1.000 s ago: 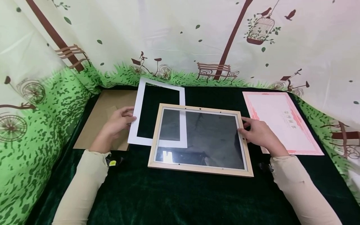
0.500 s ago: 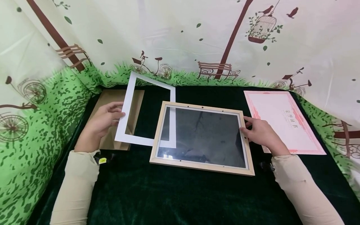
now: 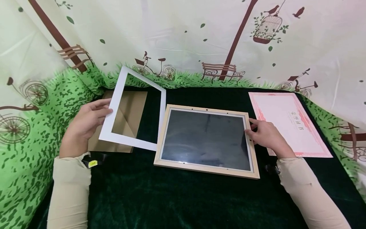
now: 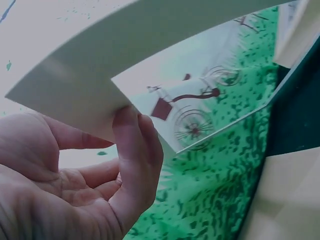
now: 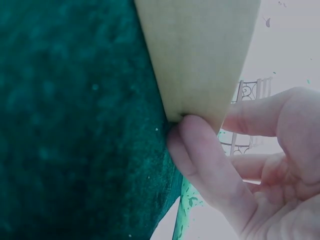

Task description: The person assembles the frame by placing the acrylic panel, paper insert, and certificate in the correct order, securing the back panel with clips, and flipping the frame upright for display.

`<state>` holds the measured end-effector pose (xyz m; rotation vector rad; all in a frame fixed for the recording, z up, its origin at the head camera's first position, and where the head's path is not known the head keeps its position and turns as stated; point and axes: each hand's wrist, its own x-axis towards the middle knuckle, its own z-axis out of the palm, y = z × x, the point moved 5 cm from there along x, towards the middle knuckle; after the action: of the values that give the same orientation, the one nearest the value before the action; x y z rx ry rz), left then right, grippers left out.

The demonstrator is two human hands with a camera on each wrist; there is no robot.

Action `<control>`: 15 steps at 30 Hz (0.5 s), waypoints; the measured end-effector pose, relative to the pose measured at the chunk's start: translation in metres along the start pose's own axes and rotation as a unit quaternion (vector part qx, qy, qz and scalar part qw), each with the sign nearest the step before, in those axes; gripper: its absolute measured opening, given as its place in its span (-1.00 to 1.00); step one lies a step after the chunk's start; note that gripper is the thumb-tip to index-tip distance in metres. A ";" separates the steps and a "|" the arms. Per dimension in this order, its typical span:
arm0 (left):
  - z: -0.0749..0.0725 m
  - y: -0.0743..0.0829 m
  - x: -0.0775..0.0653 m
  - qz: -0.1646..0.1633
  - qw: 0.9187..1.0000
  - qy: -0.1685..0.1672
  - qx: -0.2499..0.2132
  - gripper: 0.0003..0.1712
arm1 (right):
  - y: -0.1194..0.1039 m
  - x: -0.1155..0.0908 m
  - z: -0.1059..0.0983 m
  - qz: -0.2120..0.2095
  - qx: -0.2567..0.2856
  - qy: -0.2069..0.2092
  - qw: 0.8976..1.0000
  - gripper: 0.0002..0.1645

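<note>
Left fingers (image 4: 132, 145) pinch white mat (image 3: 120, 138) tilted above brown board (image 3: 132, 109), left of wooden frame (image 3: 200, 169); right fingers (image 5: 202, 142) grip frame's right side.

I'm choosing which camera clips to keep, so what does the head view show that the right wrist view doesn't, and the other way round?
Only the head view: the left hand, the white mat it pinches, and the brown board lying beyond it.

Only the right wrist view: the palm side of the right hand, seen close up with fingertips against the wood.

Both: the right hand gripping the wooden frame, the dark green cloth and parts of the patterned curtain.
</note>
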<state>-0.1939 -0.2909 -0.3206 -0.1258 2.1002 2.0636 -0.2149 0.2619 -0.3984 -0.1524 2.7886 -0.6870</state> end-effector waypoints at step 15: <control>-0.010 0.009 -0.015 -0.040 0.995 -0.023 -0.093 -0.65 | -0.002 0.002 0.001 0.015 0.026 0.020 0.999 -0.26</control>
<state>-0.1819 -0.3015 -0.3085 -0.1851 1.8439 2.1882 -0.2164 0.2597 -0.3986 -0.0865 2.8021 -0.7621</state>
